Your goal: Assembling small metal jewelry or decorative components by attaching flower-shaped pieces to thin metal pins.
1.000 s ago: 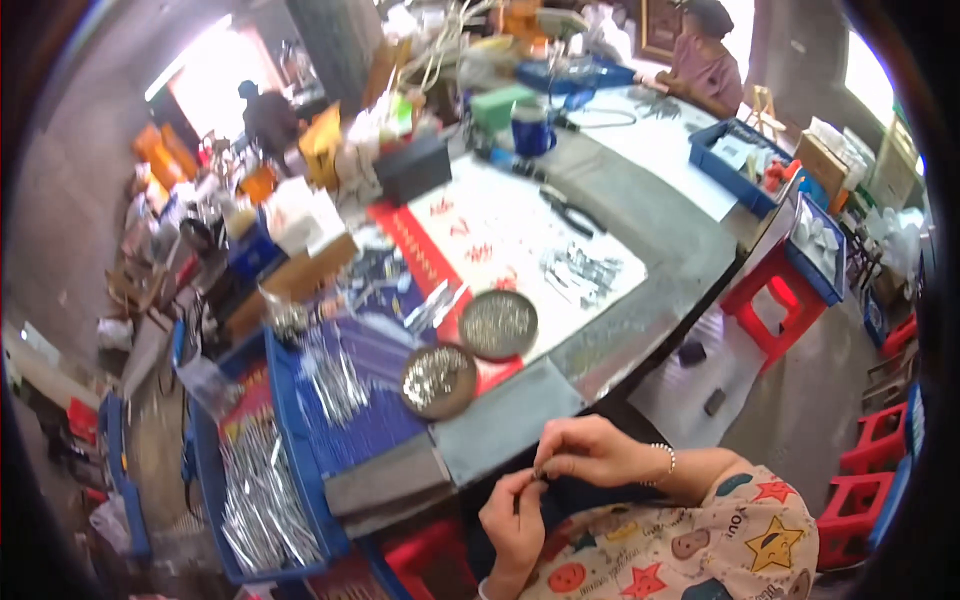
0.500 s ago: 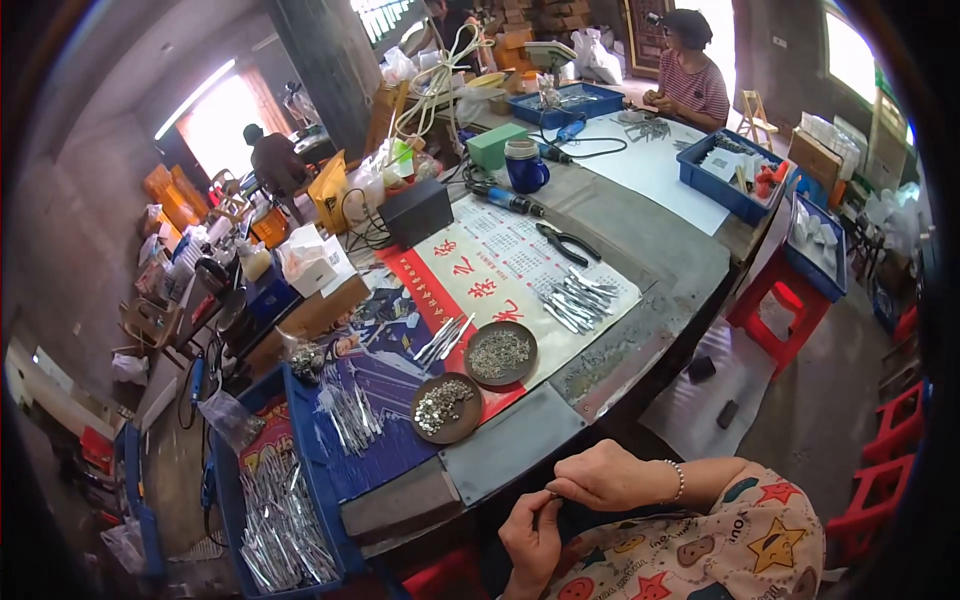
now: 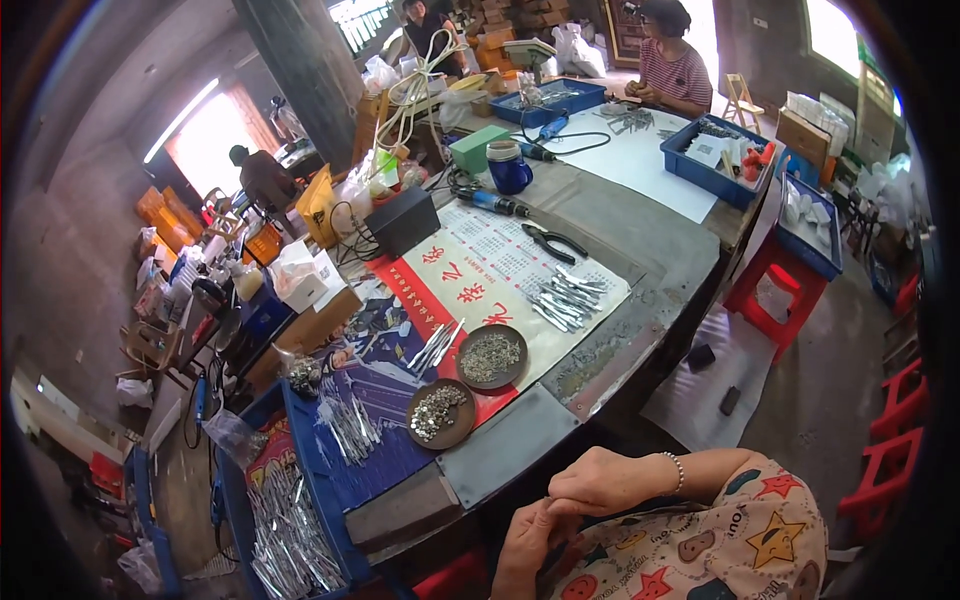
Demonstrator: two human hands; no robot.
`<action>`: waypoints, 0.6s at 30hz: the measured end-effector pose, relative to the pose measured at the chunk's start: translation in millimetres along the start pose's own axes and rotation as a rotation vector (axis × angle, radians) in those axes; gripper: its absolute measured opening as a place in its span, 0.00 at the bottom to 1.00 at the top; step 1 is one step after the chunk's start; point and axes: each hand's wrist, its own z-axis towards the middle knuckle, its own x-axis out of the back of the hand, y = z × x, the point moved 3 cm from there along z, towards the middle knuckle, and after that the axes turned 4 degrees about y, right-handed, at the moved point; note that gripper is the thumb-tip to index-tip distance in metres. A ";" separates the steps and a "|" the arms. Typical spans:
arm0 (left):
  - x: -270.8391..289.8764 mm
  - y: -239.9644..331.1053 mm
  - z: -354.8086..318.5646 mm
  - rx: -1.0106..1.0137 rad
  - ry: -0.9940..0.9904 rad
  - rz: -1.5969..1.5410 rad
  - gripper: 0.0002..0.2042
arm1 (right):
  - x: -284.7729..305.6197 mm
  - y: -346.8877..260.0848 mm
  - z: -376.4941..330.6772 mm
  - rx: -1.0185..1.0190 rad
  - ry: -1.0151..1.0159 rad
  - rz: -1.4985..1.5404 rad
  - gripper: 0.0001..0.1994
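Close together beyond the table's front edge, my left hand (image 3: 526,541) and my right hand (image 3: 606,482) meet at the fingertips. Both are closed in a pinch, and whatever lies between them is too small or hidden to name. On the table nearest them are two round brown dishes. One dish (image 3: 462,436) holds small shiny silver pieces, and the other dish (image 3: 519,378) holds finer metal bits. Slim silver metal pieces lie in a small bunch (image 3: 437,345), a pile on the dark blue sheet (image 3: 350,428) and a pile on the calendar sheet (image 3: 570,298).
A blue crate (image 3: 335,540) full of silver pieces stands at the left front. Pliers (image 3: 555,243), a blue electric screwdriver (image 3: 492,200), a black box (image 3: 402,222) and a blue mug (image 3: 510,172) sit farther back. A co-worker (image 3: 675,65) sits across the table; red stools (image 3: 780,300) stand right.
My view has shifted slightly, so the table appears a little farther left and up. My hands stay pinched together, with their fingers slightly rearranged. Another person shows more fully at the back.
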 end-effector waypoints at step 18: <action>-6.6 -13.7 5.4 0.149 -0.095 -0.425 0.08 | 0.8 19.8 1.8 -0.020 -0.154 0.043 0.19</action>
